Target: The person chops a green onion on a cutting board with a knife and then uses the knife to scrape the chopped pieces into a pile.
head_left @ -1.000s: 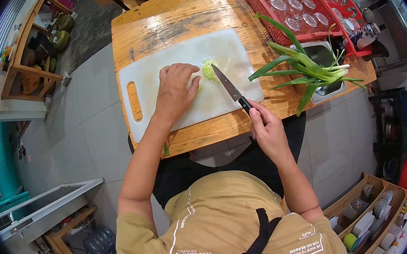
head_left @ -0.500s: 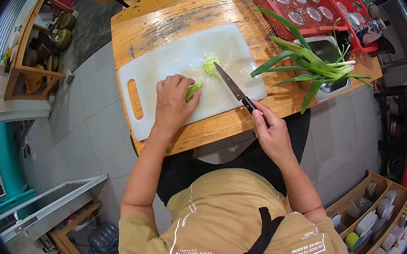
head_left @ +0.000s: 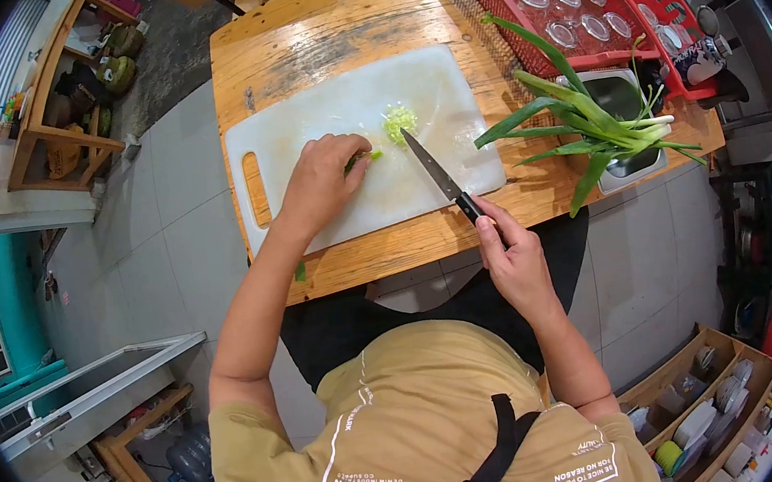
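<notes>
The knife (head_left: 441, 179) is gripped by the right hand (head_left: 512, 261), its tip slanted toward the left hand (head_left: 319, 184), whose curled fingers press a scallion (head_left: 364, 158).

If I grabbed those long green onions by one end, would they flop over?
Probably floppy: the green onions have long thin leaves splaying past the metal tub. Likely light too, being slim stalks. The pale ends look firmer, so may stay straighter.

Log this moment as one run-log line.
left hand: pressing green onion piece on cutting board | right hand: gripping knife, tip near chopped pile | aside: whole green onions at right
</notes>
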